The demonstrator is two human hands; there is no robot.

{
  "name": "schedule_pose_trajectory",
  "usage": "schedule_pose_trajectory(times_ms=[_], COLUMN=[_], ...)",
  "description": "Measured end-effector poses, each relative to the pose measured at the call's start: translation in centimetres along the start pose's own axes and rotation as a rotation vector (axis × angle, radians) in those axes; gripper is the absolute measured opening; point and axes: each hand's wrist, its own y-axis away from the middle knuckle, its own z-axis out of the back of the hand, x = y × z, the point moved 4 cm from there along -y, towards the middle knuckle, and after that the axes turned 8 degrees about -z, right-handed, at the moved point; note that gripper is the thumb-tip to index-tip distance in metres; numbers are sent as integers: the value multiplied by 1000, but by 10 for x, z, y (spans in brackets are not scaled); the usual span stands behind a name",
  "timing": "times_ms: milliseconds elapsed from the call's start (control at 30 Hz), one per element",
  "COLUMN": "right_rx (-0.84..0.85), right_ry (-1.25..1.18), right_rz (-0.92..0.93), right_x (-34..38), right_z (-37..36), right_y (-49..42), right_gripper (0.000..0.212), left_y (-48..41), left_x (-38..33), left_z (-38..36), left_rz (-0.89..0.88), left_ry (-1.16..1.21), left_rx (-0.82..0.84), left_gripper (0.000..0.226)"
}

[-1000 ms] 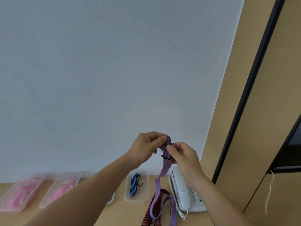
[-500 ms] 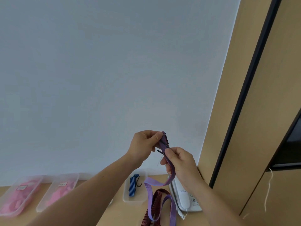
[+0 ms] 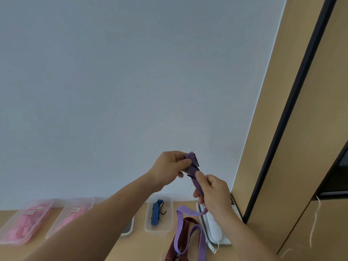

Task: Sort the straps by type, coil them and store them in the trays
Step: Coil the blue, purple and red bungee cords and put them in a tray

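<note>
Fingers [image 3: 185, 163] of left hand [image 3: 169, 166], right hand [image 3: 214, 193] pinch strap [image 3: 194, 167] (tail dangling)

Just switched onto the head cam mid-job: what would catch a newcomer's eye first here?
Mid-frame, the left hand pinches the folded top of a purple strap while the right hand grips it lower down; its tail loops down over a dark red strap on the desk. Behind, a coiled blue strap sits in a clear tray, near a white phone.
</note>
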Motion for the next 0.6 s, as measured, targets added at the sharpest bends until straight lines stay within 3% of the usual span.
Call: schedule_pose_trajectory(times_ms=[267,500,600], right_rx=[69,127,101], right_ry=[-204,-316,-328], right_rz=[-208,-238,-195], right_x=[0,19,21], right_z=[-7,-3,0], right_y=[3,0,1], right_gripper=[46,63,56], left_y=[8,17,19], left_x=[-10,-13,-13], left_z=[-3,-18,-20], left_rz=[-337,-802,-913], left_ry=[-501,-957,-993], left_rx=[-58,-26,43], left_gripper=[17,9,21])
